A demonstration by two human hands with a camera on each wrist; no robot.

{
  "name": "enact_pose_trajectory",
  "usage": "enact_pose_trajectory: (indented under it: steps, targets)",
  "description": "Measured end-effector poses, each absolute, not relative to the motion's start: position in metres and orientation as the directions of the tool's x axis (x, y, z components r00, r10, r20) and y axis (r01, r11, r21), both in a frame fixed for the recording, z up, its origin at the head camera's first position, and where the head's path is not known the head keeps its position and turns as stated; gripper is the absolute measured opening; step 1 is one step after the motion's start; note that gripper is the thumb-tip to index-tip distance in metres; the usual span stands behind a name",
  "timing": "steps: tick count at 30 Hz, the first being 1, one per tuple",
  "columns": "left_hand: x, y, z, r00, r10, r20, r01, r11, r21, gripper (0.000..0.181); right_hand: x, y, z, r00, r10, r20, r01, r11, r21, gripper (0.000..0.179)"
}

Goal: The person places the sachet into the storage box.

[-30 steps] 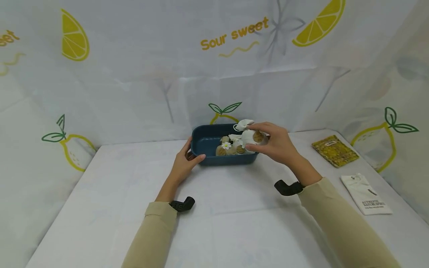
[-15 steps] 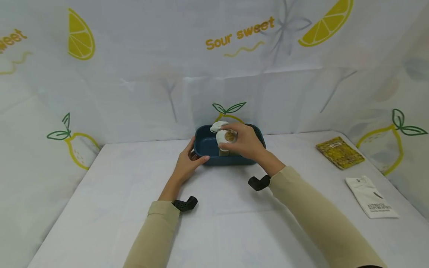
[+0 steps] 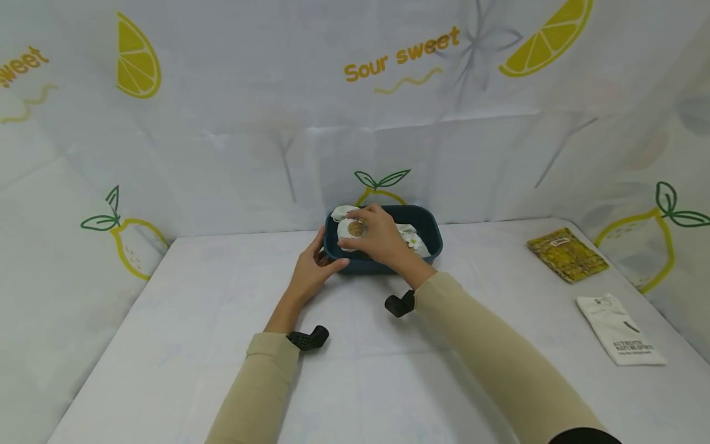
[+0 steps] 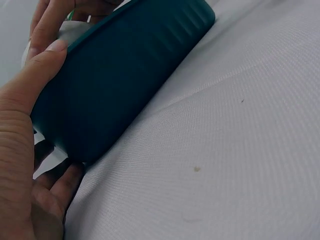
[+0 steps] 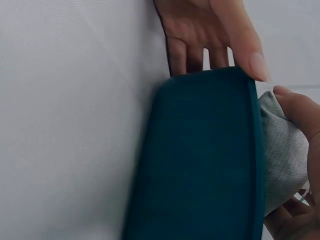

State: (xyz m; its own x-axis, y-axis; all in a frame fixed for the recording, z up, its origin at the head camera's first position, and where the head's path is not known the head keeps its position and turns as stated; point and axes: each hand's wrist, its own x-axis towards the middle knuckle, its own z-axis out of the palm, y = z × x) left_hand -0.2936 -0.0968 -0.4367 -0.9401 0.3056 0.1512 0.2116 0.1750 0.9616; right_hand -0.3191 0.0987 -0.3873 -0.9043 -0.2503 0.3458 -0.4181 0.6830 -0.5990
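Observation:
A dark teal plastic basin [image 3: 366, 267] stands at the back of the table. My left hand [image 3: 307, 274] grips its left end, thumb at the front rim and fingers around the outer side. My right hand [image 3: 381, 237] pinches a small white cloth sachet [image 3: 345, 232] with a round brown patch and gathered top, over the basin's left part. In the right wrist view the sachet [image 5: 282, 155] bulges above the rim between thumb and fingers. More sachets [image 3: 420, 245], one with a white daisy, lie in the basin's right part, partly hidden by my right hand.
On the right of the table lie a yellow-brown patterned flat pouch [image 3: 567, 254] and, nearer, a folded white printed cloth pouch [image 3: 620, 333]. A lemon-print curtain [image 3: 233, 166] hangs close behind the basin. White cloth [image 3: 222, 296] covers the table.
My right hand has carried the white sachet from the basin's right side to its left and lowered it. The left hand keeps its hold on the basin. The head view has shifted slightly.

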Motion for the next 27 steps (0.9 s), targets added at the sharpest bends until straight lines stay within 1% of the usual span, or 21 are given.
enact_pose_trajectory:
  steps: [3, 7, 9, 13, 22, 27]
  targets:
    - [-0.295, -0.097, -0.438, -0.941, 0.304, 0.147, 0.209, 0.182, 0.961, 0.095, -0.319, 0.094, -0.388, -0.902, -0.249, 0.351, -0.422, 0.671, -0.609, 0.065]
    - [-0.306, -0.099, -0.454, -0.942, 0.298, 0.158, 0.216, 0.175, 0.961, 0.097, -0.318, 0.089, -0.390, -0.896, -0.222, 0.384, -0.432, 0.635, -0.640, 0.063]
    - [-0.311, -0.099, -0.462, -0.941, 0.294, 0.170, 0.226, 0.169, 0.959, 0.097, -0.317, 0.087, -0.392, -0.900, -0.216, 0.379, -0.425, 0.627, -0.653, 0.062]
    - [-0.314, -0.098, -0.468, -0.939, 0.288, 0.190, 0.245, 0.170, 0.954, 0.096, -0.317, 0.086, -0.394, -0.923, -0.223, 0.314, -0.381, 0.650, -0.658, 0.063]
    - [-0.313, -0.097, -0.467, -0.937, 0.288, 0.200, 0.259, 0.185, 0.948, 0.097, -0.325, 0.088, -0.395, -0.958, -0.238, 0.160, -0.286, 0.769, -0.571, 0.062]
    - [-0.313, -0.098, -0.467, -0.939, 0.284, 0.194, 0.255, 0.196, 0.947, 0.097, -0.329, 0.085, -0.396, -0.956, -0.277, 0.094, -0.283, 0.793, -0.539, 0.060]
